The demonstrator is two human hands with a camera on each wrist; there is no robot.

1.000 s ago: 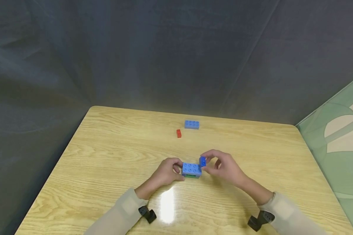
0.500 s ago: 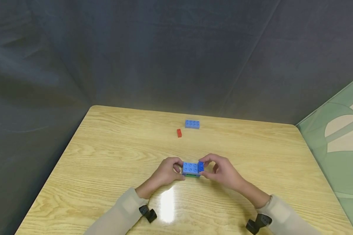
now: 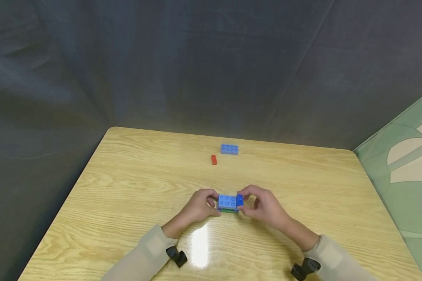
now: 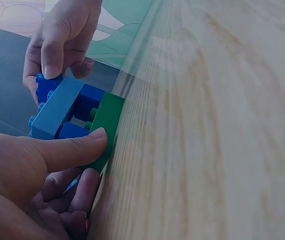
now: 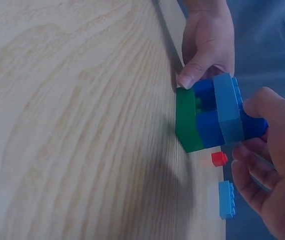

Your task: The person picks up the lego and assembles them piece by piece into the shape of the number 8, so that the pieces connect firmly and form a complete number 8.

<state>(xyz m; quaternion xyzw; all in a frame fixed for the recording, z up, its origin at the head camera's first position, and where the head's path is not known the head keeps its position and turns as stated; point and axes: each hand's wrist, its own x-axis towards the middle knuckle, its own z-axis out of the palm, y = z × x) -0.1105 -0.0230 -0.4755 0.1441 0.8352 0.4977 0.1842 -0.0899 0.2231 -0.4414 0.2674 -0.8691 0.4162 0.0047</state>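
Note:
A small stack of toy bricks stands on the table between the hands. Its base is a green brick, with two dark blue bricks on it, spaced apart. A light blue brick bridges them. My left hand grips the stack's left end, its thumb against the green and dark blue bricks in the left wrist view. With thumb and fingers, my right hand pinches a small dark blue brick on the right end of the light blue brick's top. Whether it is fully pressed down, I cannot tell.
Farther back on the wooden table lie a small red brick and a light blue brick. A dark curtain hangs behind the table, and a green patterned panel is at the right.
My right hand has moved slightly left and down, bringing the small dark blue brick from beside the stack's upper right edge onto its right end. The left hand stays in place.

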